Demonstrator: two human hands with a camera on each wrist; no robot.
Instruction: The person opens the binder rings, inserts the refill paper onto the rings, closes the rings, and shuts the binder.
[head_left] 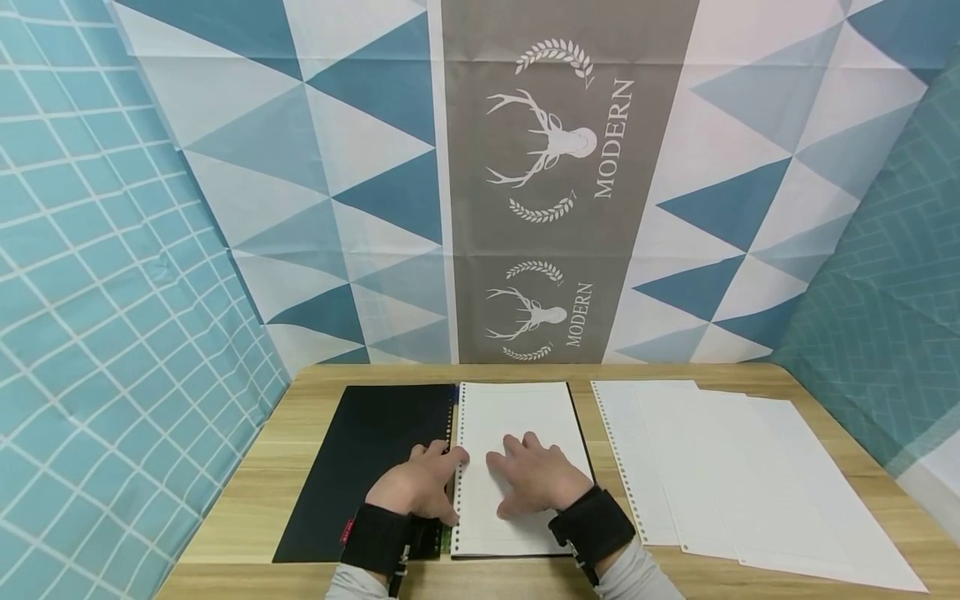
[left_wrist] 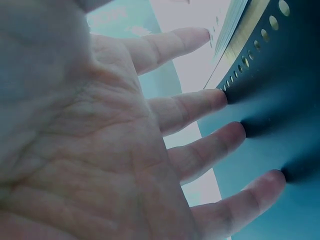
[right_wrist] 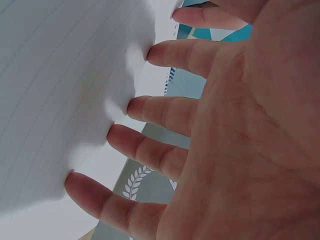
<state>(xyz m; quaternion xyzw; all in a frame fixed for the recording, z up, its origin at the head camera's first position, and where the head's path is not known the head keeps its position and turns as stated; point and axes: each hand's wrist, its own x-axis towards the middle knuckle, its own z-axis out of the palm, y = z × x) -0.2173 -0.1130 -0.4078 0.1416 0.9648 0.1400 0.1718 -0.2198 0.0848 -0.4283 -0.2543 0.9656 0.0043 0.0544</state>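
The paper stack (head_left: pixel 525 410) lies flat on the desk (head_left: pixel 232 508), page side up, with a row of punched holes down its left edge and a dark border showing along its right. Just left of it lies the black cover (head_left: pixel 375 433), punched along its facing edge. Three overlapping loose sheets (head_left: pixel 750 475) lie to the right, apart from the stack.

The left hand (head_left: pixel 418 487) is spread, fingers nearly straight, gripping nothing; its tips rest on the cover beside the holes, with one finger reaching the stack's punched edge. The right hand (head_left: pixel 542 477) is likewise spread wide, fingertips on the ruled top page, pinching nothing.

Handling assessment: the stack appears light but limp, and its pages would probably slide over one another if pushed from above. The cover looks smooth, somewhat stiffer than paper and likely slippery. Paper around the holes is judged the weakest point, liable to tear under a sideways pull. The sound hold is along the outer right edge or a corner, with thumb below and fingers above; the cover is best taken by its outer left edge. Whether rings join the two cannot be told.
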